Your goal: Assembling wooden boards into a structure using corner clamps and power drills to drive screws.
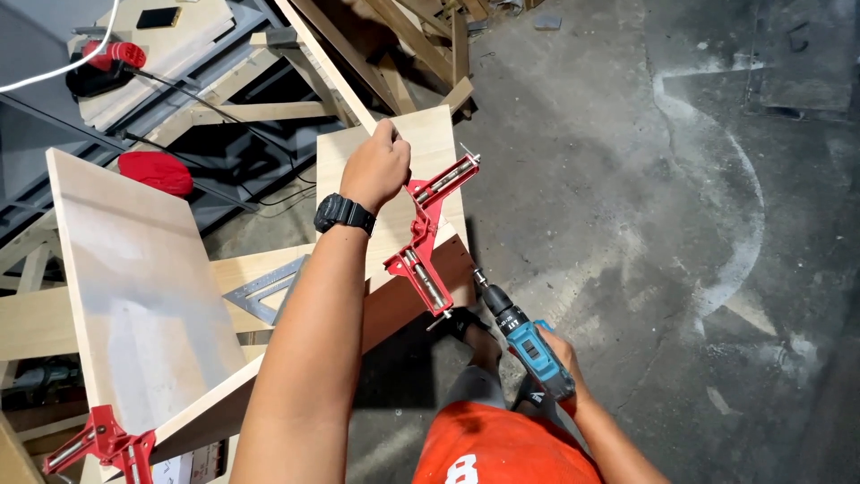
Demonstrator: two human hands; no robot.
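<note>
The left hand (376,168) is closed over the top edge of an upright pale wooden panel (430,143), fingers curled out of sight behind it, a black watch (343,213) on the wrist. Just beside that hand a red corner clamp (428,231) grips the joint where the panel meets a second board (269,269); the joint itself is largely covered by the clamp and the forearm.

The right hand (560,354) is wrapped around the handle of a blue and black cordless drill (522,336), low near the concrete floor (645,233). The drill's tip points up at the board's lower corner, near the clamp's bottom end; whether it touches the wood cannot be told. The 2 hands are well apart.

A second red clamp (103,444) at the lower left is cut off by the frame edge. A metal square (269,289) lies partly hidden behind the left arm. A large panel (134,269) leans at the left.
</note>
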